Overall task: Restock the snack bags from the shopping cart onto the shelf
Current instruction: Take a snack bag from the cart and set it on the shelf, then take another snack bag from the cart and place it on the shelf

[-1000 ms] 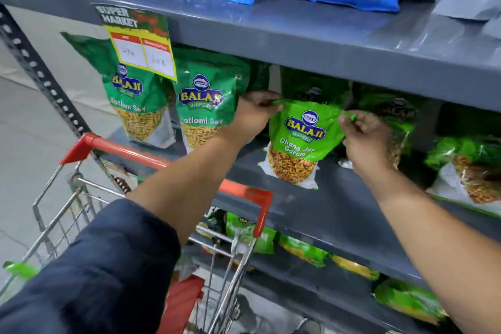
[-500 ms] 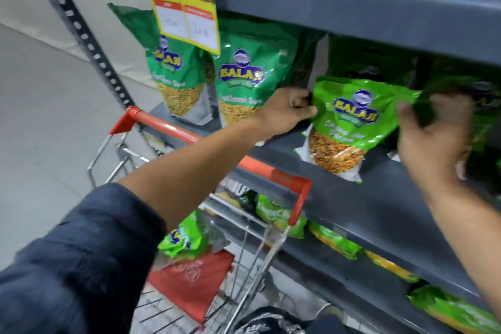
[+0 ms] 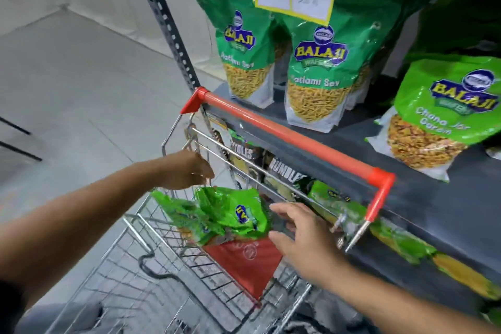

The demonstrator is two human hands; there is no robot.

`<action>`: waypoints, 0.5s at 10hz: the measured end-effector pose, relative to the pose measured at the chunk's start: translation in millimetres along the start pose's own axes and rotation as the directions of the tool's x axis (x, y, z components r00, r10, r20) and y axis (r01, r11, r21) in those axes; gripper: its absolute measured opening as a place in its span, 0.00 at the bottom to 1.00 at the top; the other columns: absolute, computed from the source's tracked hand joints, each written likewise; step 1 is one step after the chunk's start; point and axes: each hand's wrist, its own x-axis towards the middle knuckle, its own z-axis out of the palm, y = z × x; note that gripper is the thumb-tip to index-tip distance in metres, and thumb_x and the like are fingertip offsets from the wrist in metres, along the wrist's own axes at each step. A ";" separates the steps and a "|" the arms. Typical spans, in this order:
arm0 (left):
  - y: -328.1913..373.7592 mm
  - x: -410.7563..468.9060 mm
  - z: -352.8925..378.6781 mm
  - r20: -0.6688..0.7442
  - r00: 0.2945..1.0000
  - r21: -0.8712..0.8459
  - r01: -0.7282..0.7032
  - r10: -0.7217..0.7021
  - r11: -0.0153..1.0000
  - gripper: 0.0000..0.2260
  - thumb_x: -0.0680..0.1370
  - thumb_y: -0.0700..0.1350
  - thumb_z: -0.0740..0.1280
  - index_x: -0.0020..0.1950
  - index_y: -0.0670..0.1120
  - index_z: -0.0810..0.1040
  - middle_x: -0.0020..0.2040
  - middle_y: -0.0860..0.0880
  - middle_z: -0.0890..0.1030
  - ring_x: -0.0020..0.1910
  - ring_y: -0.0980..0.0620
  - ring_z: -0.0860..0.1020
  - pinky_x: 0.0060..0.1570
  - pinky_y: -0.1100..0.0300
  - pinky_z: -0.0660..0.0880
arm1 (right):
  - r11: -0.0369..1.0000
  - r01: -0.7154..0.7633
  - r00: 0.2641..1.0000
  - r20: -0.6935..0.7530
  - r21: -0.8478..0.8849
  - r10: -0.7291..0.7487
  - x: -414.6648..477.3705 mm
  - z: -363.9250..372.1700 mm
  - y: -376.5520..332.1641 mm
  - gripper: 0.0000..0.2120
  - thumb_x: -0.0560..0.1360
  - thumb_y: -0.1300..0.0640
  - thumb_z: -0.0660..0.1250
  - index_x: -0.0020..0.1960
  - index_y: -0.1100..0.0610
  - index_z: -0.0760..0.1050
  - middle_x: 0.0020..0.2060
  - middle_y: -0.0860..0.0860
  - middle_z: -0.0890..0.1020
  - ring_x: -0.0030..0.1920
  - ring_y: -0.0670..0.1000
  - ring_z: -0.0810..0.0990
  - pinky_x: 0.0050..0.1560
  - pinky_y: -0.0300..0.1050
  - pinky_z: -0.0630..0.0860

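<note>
snack bags lie crumpled in cart

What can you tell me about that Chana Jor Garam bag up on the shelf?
The Chana Jor Garam bag is a glossy light-green plastic pouch with a blue-and-yellow Balaji logo and a clear lower window showing golden-brown snack. It stands leaning back on the dark grey shelf, right of the Ratlami Sev bags. No hand touches it.

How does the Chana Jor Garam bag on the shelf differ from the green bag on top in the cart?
The Chana Jor Garam bag stands upright on the shelf, label readable; the green bag in the cart lies crumpled on its side, logo turned sideways. The shelf bag shows its snack window; the cart bag's is hidden. Both are green with the same blue logo.
</note>
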 end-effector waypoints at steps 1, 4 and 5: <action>-7.9 13.2 12.1 0.045 0.999 -0.008 0.005 -0.005 1.000 0.11 0.75 0.36 0.67 0.56 0.42 0.81 0.56 0.44 0.84 0.56 0.48 0.81 0.50 0.66 0.72 | 0.984 -0.169 0.985 0.032 -0.045 0.171 11.6 23.3 -1.5 0.31 0.68 0.63 0.66 0.69 0.50 0.65 0.66 0.51 0.72 0.65 0.50 0.71 0.66 0.38 0.65; 31.0 11.6 16.1 0.245 0.968 -0.072 -0.039 0.056 0.997 0.13 0.78 0.41 0.65 0.60 0.38 0.78 0.62 0.38 0.80 0.61 0.41 0.78 0.63 0.47 0.74 | 0.933 -0.343 0.939 -0.074 -0.105 0.337 27.7 40.5 4.9 0.27 0.68 0.70 0.61 0.63 0.49 0.74 0.62 0.55 0.78 0.59 0.54 0.78 0.52 0.35 0.74; 46.4 -2.7 11.4 0.148 0.986 -0.189 -0.047 0.075 0.981 0.13 0.76 0.35 0.66 0.60 0.37 0.77 0.62 0.36 0.80 0.61 0.41 0.78 0.63 0.47 0.74 | 0.948 -0.300 0.953 -0.072 -0.102 0.294 23.0 28.3 2.7 0.21 0.68 0.67 0.64 0.57 0.50 0.78 0.53 0.54 0.83 0.49 0.53 0.81 0.41 0.33 0.69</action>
